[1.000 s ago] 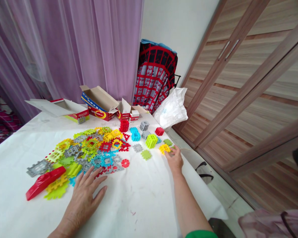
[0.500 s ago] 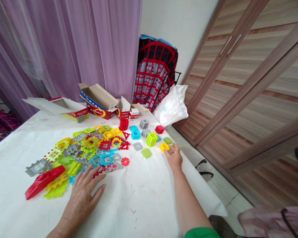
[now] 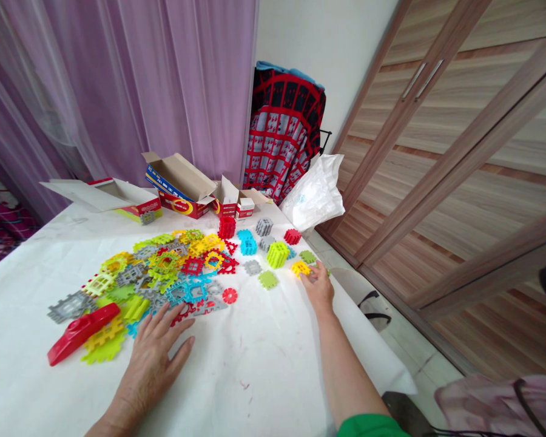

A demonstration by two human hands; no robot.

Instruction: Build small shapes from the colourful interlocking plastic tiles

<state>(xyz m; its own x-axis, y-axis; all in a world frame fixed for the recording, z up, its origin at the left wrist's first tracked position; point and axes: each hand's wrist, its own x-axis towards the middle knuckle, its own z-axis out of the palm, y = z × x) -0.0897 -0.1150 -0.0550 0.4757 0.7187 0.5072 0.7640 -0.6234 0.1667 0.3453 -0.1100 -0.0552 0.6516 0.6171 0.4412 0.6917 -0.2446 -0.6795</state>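
The right edge of the bench (image 3: 264,358) runs close beside our right hand (image 3: 313,276), with the tiled floor (image 3: 412,349) beyond it. Between our two hands a broad stretch of white cover gives us room to move sideways, and more of it reaches toward our side. Our right hand has its fingers bent at the small yellow pieces (image 3: 299,269), which lie near that edge; the thumb side touches them, but we cannot tell whether it grips them. Our left hand (image 3: 157,346) is open, palm down with fingers spread, at the near side of the mixed pile (image 3: 198,293); a long red piece (image 3: 84,334) lies to its left.

Small stacks stand beyond our right hand, among them a bright green stack (image 3: 277,255) and a red stack (image 3: 292,236). Opened boxes (image 3: 184,206) line the far side, with a white bag (image 3: 313,197) at the far right corner. Behind hang purple curtains (image 3: 186,79); a wooden wardrobe (image 3: 459,127) fills the right.

Compared with a second ago, our view has shifted slightly, while both hands and the pieces keep nearly the same places.
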